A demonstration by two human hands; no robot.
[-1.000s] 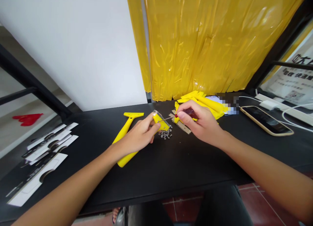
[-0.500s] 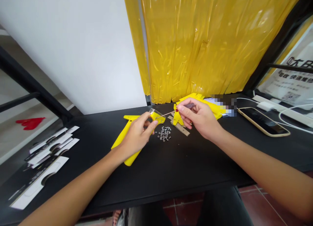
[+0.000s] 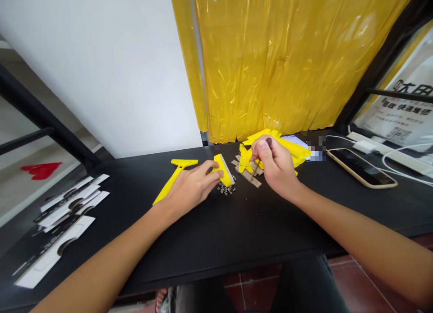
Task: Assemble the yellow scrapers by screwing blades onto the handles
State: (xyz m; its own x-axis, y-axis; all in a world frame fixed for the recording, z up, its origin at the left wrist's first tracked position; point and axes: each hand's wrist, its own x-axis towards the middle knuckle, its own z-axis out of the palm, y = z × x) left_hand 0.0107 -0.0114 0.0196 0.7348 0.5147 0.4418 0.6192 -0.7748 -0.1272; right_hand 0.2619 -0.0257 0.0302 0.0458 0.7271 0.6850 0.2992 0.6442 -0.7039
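Clock: read from the screw pile [image 3: 226,190], with 6 toward the person.
Near edge: at 6 o'clock; the black tabletop [image 3: 237,234] stretches from there up to the screws.
White cards [image 3: 56,220]: 8 o'clock, overlapping, well apart from the left hand [image 3: 192,182].
Left hand: 9 o'clock, thumb and fingers gripping a yellow scraper [image 3: 221,165], its grey edge facing 3 o'clock, just beside the screws.
Yellow handle [image 3: 172,181]: 10 o'clock, lying partly behind the left hand.
Right hand [image 3: 279,164]: 2 o'clock, fingers closed round a screwdriver [image 3: 269,141], shaft down near the flat strips [image 3: 250,180]; tip contact cannot be told.
Phone [image 3: 361,168]: 3 o'clock, well apart from the right hand.
Yellow heap [image 3: 297,153]: 2 o'clock, behind the right hand.
Far edge: yellow curtain [image 3: 270,69] at 1 o'clock, white panel [image 3: 108,74] at 11.
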